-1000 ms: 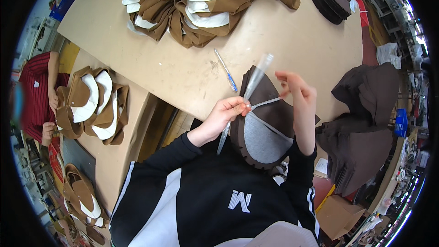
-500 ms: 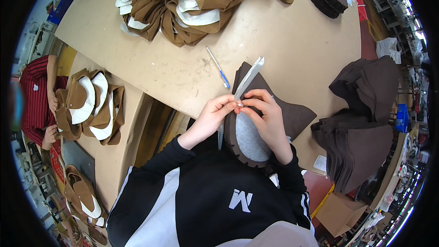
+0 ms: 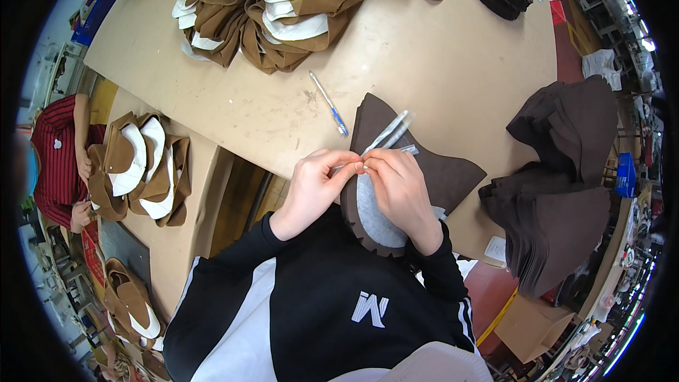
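Left hand point(image 3: 311, 187) and right hand point(image 3: 399, 187) pinch a thin grey strip point(image 3: 385, 134), fingertips meeting over a grey-lined brown piece point(image 3: 378, 216) at the bench's point(image 3: 438, 49) near edge. A blue pen point(image 3: 329, 102) lies just beyond, with a dark brown stack point(image 3: 559, 184) at the right edge.

Tan table point(image 3: 438, 49); blue pen point(image 3: 329, 103); brown-white fabric piles point(image 3: 276, 0); dark stack point(image 3: 559, 184)

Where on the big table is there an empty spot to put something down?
The widest bare patch of the table lies between the brown-and-white pieces at the far edge and the dark brown piece by the hands. More room sits left of the blue pen. It is crowded along the far edge and near the dark stack on the right.
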Demonstrator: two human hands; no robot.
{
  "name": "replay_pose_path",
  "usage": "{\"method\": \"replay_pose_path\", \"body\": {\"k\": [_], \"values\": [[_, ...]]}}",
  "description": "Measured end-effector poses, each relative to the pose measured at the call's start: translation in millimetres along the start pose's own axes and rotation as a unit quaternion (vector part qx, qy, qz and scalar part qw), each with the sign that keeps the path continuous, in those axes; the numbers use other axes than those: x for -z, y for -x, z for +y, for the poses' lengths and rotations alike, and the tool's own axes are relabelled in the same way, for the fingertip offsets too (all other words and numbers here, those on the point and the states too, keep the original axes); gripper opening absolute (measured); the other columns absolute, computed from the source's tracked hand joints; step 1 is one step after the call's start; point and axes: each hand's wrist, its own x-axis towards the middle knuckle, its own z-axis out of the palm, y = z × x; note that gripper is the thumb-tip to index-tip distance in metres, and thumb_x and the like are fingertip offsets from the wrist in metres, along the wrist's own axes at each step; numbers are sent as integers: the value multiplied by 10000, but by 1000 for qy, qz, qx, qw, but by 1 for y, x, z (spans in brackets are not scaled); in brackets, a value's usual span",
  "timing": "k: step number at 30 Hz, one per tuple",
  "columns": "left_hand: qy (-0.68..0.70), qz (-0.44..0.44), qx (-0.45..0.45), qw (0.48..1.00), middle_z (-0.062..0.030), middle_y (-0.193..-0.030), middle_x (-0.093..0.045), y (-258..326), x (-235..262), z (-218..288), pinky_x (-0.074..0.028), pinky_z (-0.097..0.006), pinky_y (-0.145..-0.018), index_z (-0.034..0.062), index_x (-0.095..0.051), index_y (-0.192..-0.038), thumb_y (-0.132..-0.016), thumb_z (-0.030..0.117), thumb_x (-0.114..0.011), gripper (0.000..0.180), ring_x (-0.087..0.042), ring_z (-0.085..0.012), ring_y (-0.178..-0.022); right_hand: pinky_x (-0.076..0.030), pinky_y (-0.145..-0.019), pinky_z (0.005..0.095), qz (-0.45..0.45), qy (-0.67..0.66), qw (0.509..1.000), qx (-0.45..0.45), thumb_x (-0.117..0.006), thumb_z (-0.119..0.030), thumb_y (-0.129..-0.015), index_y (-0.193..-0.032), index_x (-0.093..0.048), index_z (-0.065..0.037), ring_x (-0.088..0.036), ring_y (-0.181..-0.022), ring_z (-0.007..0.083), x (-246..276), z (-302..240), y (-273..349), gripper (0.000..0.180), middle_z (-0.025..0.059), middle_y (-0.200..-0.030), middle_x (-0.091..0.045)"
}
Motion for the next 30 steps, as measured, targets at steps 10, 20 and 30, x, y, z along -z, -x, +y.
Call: {"method": "replay_pose_path", "body": {"k": [10, 20, 30], "values": [[-152, -62, -43, 986, -80, -957, -638, 0, 4, 20, -424, -303, -790, 16, -622, -1072, -948, 119, -601, 163, -480, -226, -817, -478, -795, 384, 18, -25, 998, -61, -641, -8, -837, -937, -600, 18, -599, -916, 288, -8, -6, 0, 112, 119, -1027, -587], [400, -149, 229, 875, 46, -969, -625, -5, 21, -10, -384, -205, -822, 40, -658, -1060, -972, 205, -623, 190, -517, -45, -907, -449, -730, 370, 30, 27, 999, -6, -769, -79, -756, -936, -669, -50, -572, -780, 220, 7, -14, -6, 207, 59, -925, -570], [429, -123, 262, 856, -2, -1047, -660, 2, 16, -12, -446, -207, -807, -13, -646, -1170, -987, 157, -595, 255, -558, -50, -905, -394, -705, 352, 73, 174, 975, 115, -790, -104, -684, -848, -702, -63, -513, -666, 164, -7, -11, 1, 191, -6, -718, -507]]}}
